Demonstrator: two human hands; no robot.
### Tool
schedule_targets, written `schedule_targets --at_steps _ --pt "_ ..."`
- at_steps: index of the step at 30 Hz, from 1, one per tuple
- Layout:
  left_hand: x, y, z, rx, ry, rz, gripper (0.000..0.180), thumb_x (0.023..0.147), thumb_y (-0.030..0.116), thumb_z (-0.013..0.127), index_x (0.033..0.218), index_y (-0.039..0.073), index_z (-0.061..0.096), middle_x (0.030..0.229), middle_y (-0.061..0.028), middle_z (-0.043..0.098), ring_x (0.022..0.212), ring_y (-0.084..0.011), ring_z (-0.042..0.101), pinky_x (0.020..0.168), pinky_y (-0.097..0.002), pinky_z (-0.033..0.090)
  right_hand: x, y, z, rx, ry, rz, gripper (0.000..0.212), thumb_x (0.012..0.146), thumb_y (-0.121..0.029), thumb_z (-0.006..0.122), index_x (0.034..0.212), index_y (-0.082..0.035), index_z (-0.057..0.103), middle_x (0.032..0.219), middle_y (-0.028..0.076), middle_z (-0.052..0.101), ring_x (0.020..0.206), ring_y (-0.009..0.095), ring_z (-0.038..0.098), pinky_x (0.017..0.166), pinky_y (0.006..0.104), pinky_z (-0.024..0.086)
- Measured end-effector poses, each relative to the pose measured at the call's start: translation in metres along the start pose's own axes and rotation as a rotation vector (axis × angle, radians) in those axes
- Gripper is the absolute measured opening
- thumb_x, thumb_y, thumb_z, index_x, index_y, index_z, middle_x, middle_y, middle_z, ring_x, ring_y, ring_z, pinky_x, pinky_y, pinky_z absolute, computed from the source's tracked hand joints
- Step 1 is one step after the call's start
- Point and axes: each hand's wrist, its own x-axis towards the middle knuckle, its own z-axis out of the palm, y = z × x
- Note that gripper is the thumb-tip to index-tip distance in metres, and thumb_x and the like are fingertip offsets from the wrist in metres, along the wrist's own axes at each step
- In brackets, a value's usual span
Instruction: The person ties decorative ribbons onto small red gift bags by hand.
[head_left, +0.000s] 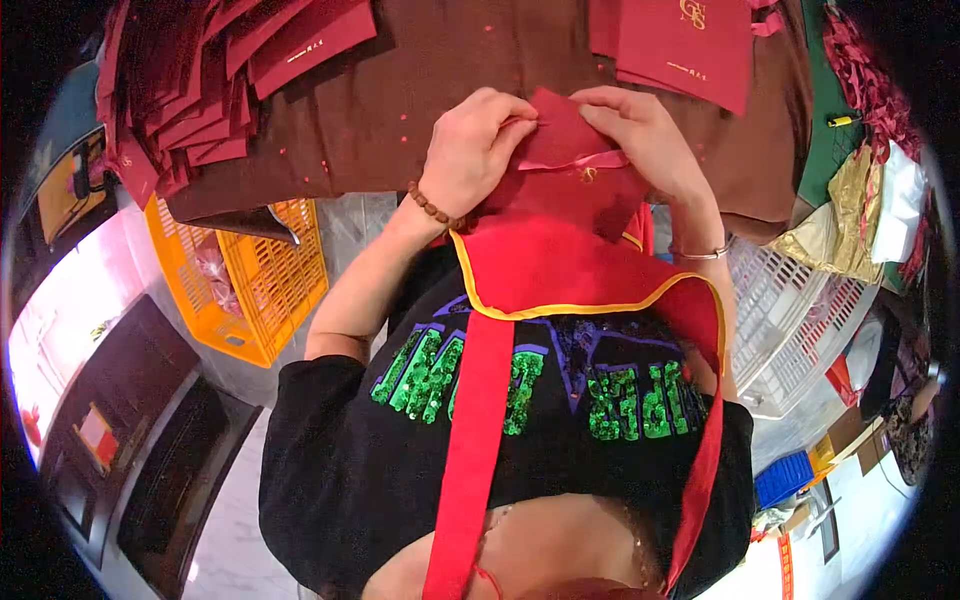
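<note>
Both of my hands hold a dark red paper gift bag [568, 130] at the near edge of the cloth-covered table, in front of my red apron [550, 270]. A pink ribbon [575, 161] runs across the bag, and a small gold mark shows just below it. My left hand [475, 145] pinches the bag's left edge near the top. On the opposite side, my right hand [645, 135] is closed on its upper right edge, thumb over the front. Some fingertips are hidden behind the bag.
A heap of dark red bags [190, 90] covers the table's left, and a flat stack [685, 50] lies at the far right. Brown cloth [440, 60] drapes the table. A yellow crate [245, 280] stands low left, a white crate [790, 330] low right. Gold cloth [835, 225] lies right.
</note>
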Motion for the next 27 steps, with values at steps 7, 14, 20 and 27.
schedule_targets --at_steps 7,14,20,27 --pt "0.007 0.008 0.017 0.166 0.089 0.120 0.008 0.077 0.009 0.062 0.080 0.003 0.057 0.075 -0.0124 0.055 0.069 -0.0309 0.057 0.061 -0.0385 0.047 -0.001 0.001 0.001 -0.101 0.019 -0.029 0.026 0.090 -0.012 0.049 0.108 0.003 0.057 0.093 0.002 0.061 0.083 0.006 0.055 0.074 0.0206 0.045" --pt "0.011 0.009 0.025 0.156 0.138 0.166 0.009 0.076 0.007 0.062 0.077 0.003 0.054 0.072 -0.0128 0.053 0.066 -0.0315 0.055 0.058 -0.0385 0.045 -0.004 -0.004 0.002 -0.050 -0.024 0.019 0.026 0.089 -0.013 0.051 0.109 0.003 0.056 0.090 0.002 0.061 0.078 0.006 0.055 0.069 0.0203 0.046" --pt "0.007 0.010 0.026 0.140 0.098 0.129 0.009 0.076 0.007 0.061 0.076 0.003 0.053 0.071 -0.0137 0.053 0.066 -0.0319 0.055 0.058 -0.0390 0.045 -0.007 -0.003 0.003 0.150 -0.048 0.091 0.027 0.088 -0.013 0.052 0.110 0.004 0.055 0.091 0.003 0.060 0.077 0.006 0.055 0.068 0.0199 0.046" --pt "0.007 0.009 0.028 0.111 0.145 0.151 0.010 0.076 0.007 0.062 0.076 0.002 0.053 0.070 -0.0140 0.054 0.065 -0.0326 0.056 0.057 -0.0397 0.045 -0.009 0.001 0.001 0.030 -0.023 0.009 0.027 0.088 -0.012 0.051 0.109 0.004 0.055 0.092 0.004 0.061 0.080 0.007 0.056 0.070 0.0206 0.046"
